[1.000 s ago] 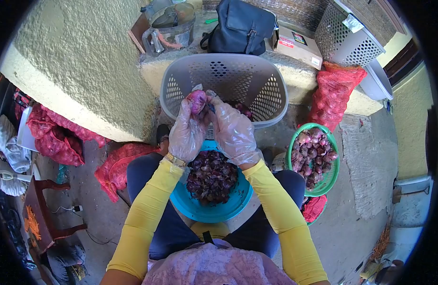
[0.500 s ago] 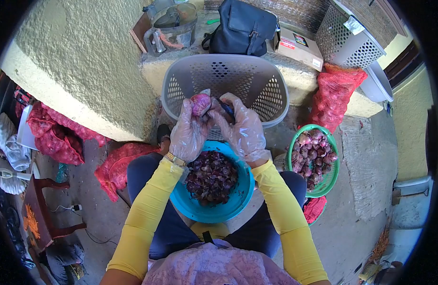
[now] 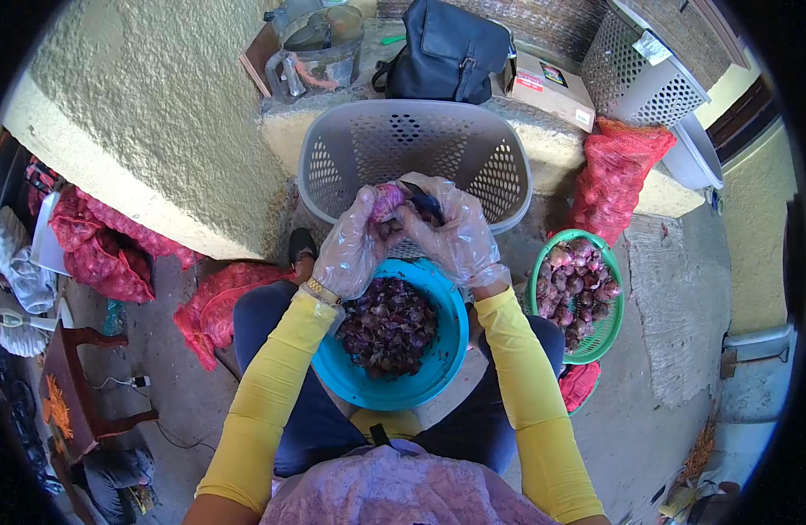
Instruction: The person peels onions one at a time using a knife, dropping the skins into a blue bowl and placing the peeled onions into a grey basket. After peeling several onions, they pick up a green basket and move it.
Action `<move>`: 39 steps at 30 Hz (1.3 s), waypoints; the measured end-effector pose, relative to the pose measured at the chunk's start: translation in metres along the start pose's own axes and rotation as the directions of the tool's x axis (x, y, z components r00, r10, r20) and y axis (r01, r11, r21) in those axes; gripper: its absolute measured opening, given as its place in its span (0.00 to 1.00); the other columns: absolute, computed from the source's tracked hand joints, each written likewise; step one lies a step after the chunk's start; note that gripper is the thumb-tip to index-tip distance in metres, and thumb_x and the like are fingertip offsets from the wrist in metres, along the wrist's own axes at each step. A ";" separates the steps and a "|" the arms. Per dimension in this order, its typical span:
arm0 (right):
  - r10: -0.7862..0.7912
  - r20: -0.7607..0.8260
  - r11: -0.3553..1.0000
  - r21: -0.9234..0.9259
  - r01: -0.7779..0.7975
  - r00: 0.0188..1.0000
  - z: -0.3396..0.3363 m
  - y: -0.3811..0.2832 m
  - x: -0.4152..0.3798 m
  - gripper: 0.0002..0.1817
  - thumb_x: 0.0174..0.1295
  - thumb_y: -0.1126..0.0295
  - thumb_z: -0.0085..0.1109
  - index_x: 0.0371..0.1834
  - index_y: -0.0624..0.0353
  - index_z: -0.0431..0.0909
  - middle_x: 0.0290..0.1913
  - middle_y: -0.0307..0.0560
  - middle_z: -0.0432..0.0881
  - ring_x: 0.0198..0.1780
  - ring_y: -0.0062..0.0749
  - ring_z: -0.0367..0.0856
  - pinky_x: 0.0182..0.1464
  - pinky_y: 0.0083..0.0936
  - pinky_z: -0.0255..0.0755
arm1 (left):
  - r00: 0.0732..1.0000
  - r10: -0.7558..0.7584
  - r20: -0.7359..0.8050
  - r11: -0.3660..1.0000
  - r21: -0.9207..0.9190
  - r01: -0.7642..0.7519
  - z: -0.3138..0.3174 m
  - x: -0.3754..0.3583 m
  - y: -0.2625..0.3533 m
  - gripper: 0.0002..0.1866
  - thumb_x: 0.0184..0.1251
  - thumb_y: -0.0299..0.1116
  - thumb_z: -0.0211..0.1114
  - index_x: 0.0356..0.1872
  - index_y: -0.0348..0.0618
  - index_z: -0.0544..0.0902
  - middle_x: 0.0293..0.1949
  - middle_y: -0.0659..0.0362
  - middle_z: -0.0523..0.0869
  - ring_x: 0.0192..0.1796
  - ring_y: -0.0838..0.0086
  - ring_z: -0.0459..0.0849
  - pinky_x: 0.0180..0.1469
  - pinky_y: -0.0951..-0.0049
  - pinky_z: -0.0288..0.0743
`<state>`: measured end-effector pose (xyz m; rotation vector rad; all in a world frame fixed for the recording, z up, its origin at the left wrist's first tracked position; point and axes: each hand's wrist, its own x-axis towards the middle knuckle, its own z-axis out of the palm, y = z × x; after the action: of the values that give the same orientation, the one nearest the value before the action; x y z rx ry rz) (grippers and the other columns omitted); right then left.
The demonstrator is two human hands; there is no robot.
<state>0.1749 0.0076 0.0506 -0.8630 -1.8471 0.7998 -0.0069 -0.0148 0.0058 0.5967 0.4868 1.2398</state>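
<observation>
A purple-red onion [image 3: 387, 201] is in my left hand [image 3: 348, 249], whose gloved fingers are closed round it. My right hand [image 3: 458, 234], also in a clear plastic glove, is closed on a small dark tool [image 3: 425, 204] that looks like a knife; its tip is hidden by fingers. Both hands meet over the near edge of a large grey perforated basket [image 3: 308, 175]. Below them, between my legs, stands a blue basin [image 3: 460, 337] with dark onion skins and pieces [image 3: 390, 328] in it.
To the right, a green basket [image 3: 606, 337] holds several onions. Red mesh sacks [image 3: 617, 175] stand behind it and others [image 3: 232, 302] lie at left. On the ledge sit a black bag [image 3: 451, 57], a cardboard box [image 3: 551, 87] and a clear bucket [image 3: 320, 57].
Both hands have shifted slightly right and down, with the onion. The onion has turned and now sits closer to the dark tool. The basin and baskets have stayed put.
</observation>
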 end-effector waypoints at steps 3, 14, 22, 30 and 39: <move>0.030 -0.002 0.999 0.031 -0.030 1.000 0.001 0.003 -0.001 0.21 0.64 0.73 0.71 0.60 0.63 0.84 0.53 0.58 0.89 0.53 0.49 0.90 0.58 0.36 0.81 | 1.000 -0.010 0.013 1.000 -0.013 0.010 0.000 -0.001 -0.001 0.27 0.86 0.54 0.56 0.66 0.41 0.79 0.61 0.55 0.86 0.61 0.68 0.85 0.70 0.60 0.78; 0.093 -0.028 0.993 0.069 -0.091 0.995 0.000 0.021 -0.004 0.19 0.64 0.70 0.70 0.57 0.67 0.85 0.50 0.60 0.90 0.52 0.46 0.90 0.58 0.35 0.81 | 0.992 -0.118 0.035 0.993 0.018 0.117 -0.002 -0.002 0.001 0.27 0.86 0.53 0.57 0.67 0.39 0.77 0.59 0.53 0.86 0.58 0.65 0.87 0.66 0.59 0.84; 0.239 -0.065 0.953 0.208 -0.221 0.969 -0.007 0.004 0.001 0.09 0.70 0.72 0.66 0.46 0.67 0.87 0.38 0.49 0.90 0.40 0.28 0.87 0.50 0.28 0.81 | 0.989 -0.137 0.059 0.984 0.120 0.130 0.001 -0.002 0.012 0.26 0.84 0.40 0.61 0.73 0.35 0.72 0.65 0.50 0.83 0.62 0.63 0.86 0.69 0.57 0.82; 0.225 -0.100 0.972 0.095 -0.216 0.969 -0.015 0.005 -0.002 0.07 0.70 0.71 0.65 0.42 0.63 0.88 0.35 0.47 0.89 0.37 0.28 0.86 0.45 0.30 0.80 | 0.998 -0.066 0.005 0.986 0.153 0.064 0.006 -0.005 0.025 0.32 0.74 0.27 0.65 0.76 0.34 0.67 0.69 0.47 0.79 0.69 0.61 0.83 0.75 0.58 0.78; 0.337 0.472 0.931 -0.040 -0.362 0.815 -0.037 -0.006 -0.004 0.10 0.67 0.67 0.75 0.43 0.62 0.86 0.39 0.39 0.89 0.42 0.21 0.84 0.50 0.26 0.79 | 0.999 -0.035 -0.024 0.999 -0.012 0.035 -0.010 -0.001 0.029 0.33 0.69 0.22 0.61 0.76 0.33 0.67 0.71 0.45 0.76 0.70 0.57 0.81 0.76 0.58 0.77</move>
<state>0.2090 0.0071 0.0679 -1.0621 -2.0995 1.3882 -0.0343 -0.0084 0.0173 0.5618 0.5088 1.2168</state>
